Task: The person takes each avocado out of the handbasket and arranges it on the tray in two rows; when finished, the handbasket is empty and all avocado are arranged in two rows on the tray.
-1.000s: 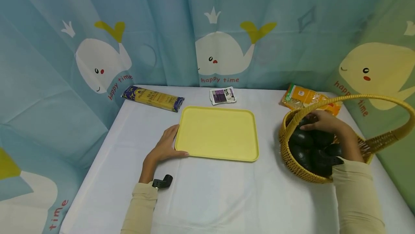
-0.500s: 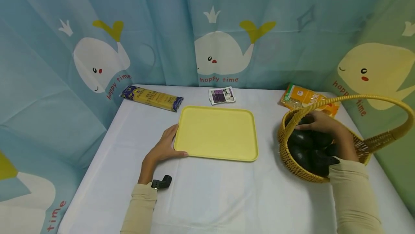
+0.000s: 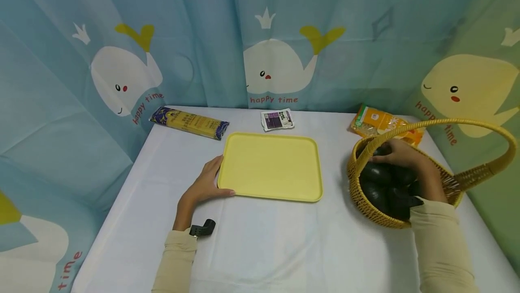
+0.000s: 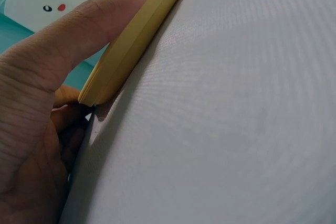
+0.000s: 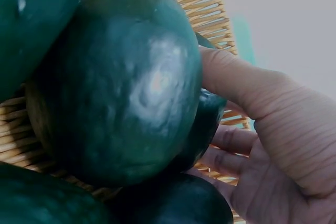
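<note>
My left hand [image 3: 205,184] holds the near left corner of a yellow rectangular tray [image 3: 270,166] lying flat on the table. In the left wrist view the thumb [image 4: 89,30] runs along the tray's edge [image 4: 134,43], the other fingers bent at the corner. My right hand [image 3: 406,155] reaches under the handle into a round wicker basket [image 3: 361,205] of several shiny dark green avocados. Its thumb and fingers grip an avocado [image 3: 383,150] at the far side. From the right wrist, a larger avocado [image 5: 126,87] partly hides the gripped avocado [image 5: 209,116].
A long yellow-and-blue packet [image 3: 188,123] lies at the back left. A small purple-and-white sachet [image 3: 277,120] sits behind the tray. An orange bag [image 3: 379,121] is behind the basket. A whale-print curtain [image 3: 203,35] closes off the back and sides.
Inside the basket my right hand has shifted slightly left, its thumb further round the avocado. My left hand stays at the tray's corner. The whole head view has drifted a little.
</note>
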Motion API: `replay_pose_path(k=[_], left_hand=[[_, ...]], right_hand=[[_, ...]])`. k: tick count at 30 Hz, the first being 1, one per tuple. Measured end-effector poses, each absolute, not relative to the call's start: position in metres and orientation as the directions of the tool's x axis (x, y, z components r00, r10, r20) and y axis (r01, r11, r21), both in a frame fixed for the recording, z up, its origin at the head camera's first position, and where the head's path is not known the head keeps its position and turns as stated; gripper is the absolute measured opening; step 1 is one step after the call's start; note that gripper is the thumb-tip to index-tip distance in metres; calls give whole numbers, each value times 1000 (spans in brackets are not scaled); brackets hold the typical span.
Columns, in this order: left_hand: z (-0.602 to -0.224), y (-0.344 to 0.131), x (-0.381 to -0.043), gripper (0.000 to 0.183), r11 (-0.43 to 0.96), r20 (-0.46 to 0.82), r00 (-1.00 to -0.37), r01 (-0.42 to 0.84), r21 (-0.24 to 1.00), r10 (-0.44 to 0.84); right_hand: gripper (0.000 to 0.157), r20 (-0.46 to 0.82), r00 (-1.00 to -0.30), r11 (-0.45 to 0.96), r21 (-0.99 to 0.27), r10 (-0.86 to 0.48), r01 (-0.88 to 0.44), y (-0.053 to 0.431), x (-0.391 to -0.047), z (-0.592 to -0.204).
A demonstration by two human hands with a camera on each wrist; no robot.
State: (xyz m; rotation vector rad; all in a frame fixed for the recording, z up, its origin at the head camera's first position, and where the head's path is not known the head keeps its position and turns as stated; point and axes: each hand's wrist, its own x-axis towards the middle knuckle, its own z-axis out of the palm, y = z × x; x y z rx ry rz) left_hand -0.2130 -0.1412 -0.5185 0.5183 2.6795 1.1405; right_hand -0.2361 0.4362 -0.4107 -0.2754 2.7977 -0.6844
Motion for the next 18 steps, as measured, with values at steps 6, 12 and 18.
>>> replay_pose_path(k=[6,12,18], left_hand=[[-518,-141,-213,126,641,-32,-923,241,729,383],[-518,-141,-212,126,651,-42,-927,230,724,373],[-518,-141,-211,125,650,-46,-926,228,725,375]], right_hand=[[42,-182,-957,874,-473,-225,-115,437,-234,-411],[42,-160,-962,864,-490,-220,-116,437,-234,-409],[50,-174,-965,858,-506,-198,-85,436,-231,-407]])
